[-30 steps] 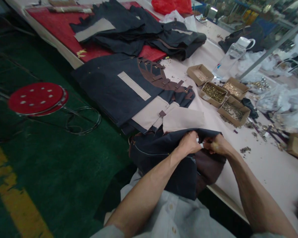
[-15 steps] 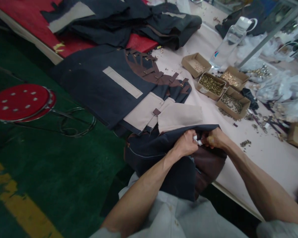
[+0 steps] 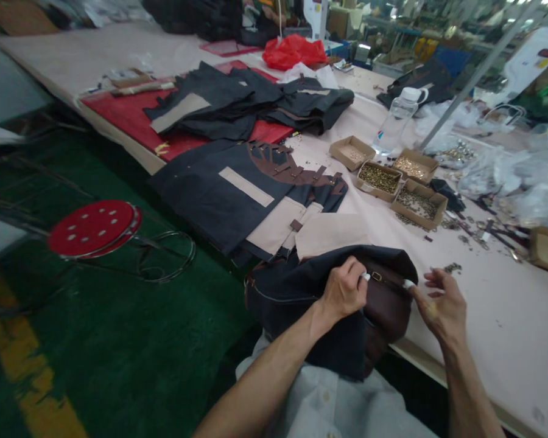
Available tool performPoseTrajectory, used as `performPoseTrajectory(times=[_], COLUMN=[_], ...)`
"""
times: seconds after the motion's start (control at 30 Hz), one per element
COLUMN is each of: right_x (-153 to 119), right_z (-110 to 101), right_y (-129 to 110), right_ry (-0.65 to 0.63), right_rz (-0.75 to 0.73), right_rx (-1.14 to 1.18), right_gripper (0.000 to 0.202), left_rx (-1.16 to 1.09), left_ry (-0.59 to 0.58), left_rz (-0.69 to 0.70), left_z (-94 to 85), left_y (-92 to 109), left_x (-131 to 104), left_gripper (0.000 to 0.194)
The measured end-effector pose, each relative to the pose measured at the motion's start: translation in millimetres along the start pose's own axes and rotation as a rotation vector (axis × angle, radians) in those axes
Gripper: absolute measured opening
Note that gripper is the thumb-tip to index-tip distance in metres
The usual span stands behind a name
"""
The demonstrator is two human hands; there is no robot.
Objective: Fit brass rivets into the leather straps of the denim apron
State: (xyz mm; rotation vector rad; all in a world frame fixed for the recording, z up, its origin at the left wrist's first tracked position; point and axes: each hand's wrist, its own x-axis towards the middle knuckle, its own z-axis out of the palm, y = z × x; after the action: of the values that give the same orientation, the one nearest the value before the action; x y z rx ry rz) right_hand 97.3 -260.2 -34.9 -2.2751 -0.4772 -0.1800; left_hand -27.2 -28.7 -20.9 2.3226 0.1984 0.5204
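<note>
Low in the frame, just right of centre, the left hand (image 3: 344, 291) is curled into a loose fist, its fingers pinching the dark cloth of a garment (image 3: 301, 292) beside a brown strap (image 3: 383, 286) with a small metal buckle. The right hand (image 3: 442, 304) sits just to the right of the strap, its palm turned up and its fingers spread apart; a fingertip touches the strap's end, but the hand grips nothing. The garment is bunched at the near edge of the table (image 3: 506, 316), part of it hanging off the edge over the person's pale shirt (image 3: 329, 404). A small heap of metal studs (image 3: 452, 267) lies on the table right of the hands. Just beyond the garment, at the centre of the frame, a stack of dark and tan pieces (image 3: 246, 194) lies flat with brown straps fanned across its top. Right of that stack stand four open cardboard boxes (image 3: 379, 178) of small metal fittings, set close together, and a clear water bottle (image 3: 395, 121) stands behind them. At the left of the frame a red round stool (image 3: 94, 226) stands on the green floor (image 3: 119, 340). Farther back, in the upper middle, more dark garments (image 3: 251, 106) are piled on a red mat (image 3: 119, 112), and a red plastic bag (image 3: 292, 52) lies beyond them near the top of the frame.
</note>
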Motion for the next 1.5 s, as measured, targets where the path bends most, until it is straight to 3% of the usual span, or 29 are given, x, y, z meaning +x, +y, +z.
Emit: performPoseTrajectory(times=[0.1, 0.17, 0.23, 0.37, 0.5, 0.57, 0.7, 0.8, 0.93, 1.0, 1.1, 1.2, 1.27, 1.4, 1.5], right_x=[-5, -4, -1, 10, 11, 7, -6, -13, -8, 5, 41, 90, 122, 162, 168], right_z=[8, 12, 13, 0, -16, -19, -21, -25, -40, -52, -70, -85, -91, -86, -67], right_y=[13, 1, -24, -79, -101, -98, -87, -80, -80, -85, -103, -125, -138, -153, -154], right_ry=[-0.133, -0.097, -0.001, 0.104, 0.136, 0.107, -0.094, -0.184, -0.313, -0.297, -0.108, 0.094, 0.181, 0.288, 0.258], right_rz=[0.07, 0.007, -0.09, -0.244, -0.219, -0.174, -0.166, -0.165, -0.207, -0.261, -0.372, -0.511, -0.604, -0.704, -0.775], right_rx=[0.039, 0.031, 0.052, 0.161, 0.263, 0.34, 0.46, 0.417, 0.425, 0.46, 0.493, 0.515, 0.528, 0.47, 0.369], right_gripper=[0.053, 0.039, 0.03, 0.019, 0.016, 0.025, 0.046, 0.04, 0.022, 0.023, 0.018, 0.02, 0.025, 0.03, 0.037], left_rx=[0.129, 0.217, 0.289, 0.33, 0.287, 0.236, 0.114, 0.05, 0.009, 0.022, 0.088, 0.197, 0.281, 0.361, 0.366], left_ry=[0.075, 0.086, 0.016, -0.157, -0.068, -0.023, -0.013, -0.017, 0.049, 0.122, 0.294, 0.516, 0.644, 0.719, 0.702], left_rz=[0.081, 0.092, 0.068, -0.107, -0.225, -0.228, -0.248, -0.242, -0.116, -0.027, 0.115, 0.227, 0.262, 0.21, -0.012], left_z=[-21.2, -34.6, -42.5, -47.7, -72.2, -96.2, -150.4, -184.3, -223.4, -242.1, -262.9, -265.6, -255.2, -210.2, -169.1], left_y=[28, 41, 44, 30, 34, 51, 101, 136, 176, 195, 221, 231, 223, 181, 148], left_x=[13, 32, 52, 76, 82, 84, 90, 91, 90, 91, 91, 85, 75, 44, 24], left_gripper=[0.029, 0.052, 0.067, 0.048, 0.017, 0.016, 0.02, 0.019, 0.019, 0.02, 0.017, 0.014, 0.014, 0.016, 0.021])
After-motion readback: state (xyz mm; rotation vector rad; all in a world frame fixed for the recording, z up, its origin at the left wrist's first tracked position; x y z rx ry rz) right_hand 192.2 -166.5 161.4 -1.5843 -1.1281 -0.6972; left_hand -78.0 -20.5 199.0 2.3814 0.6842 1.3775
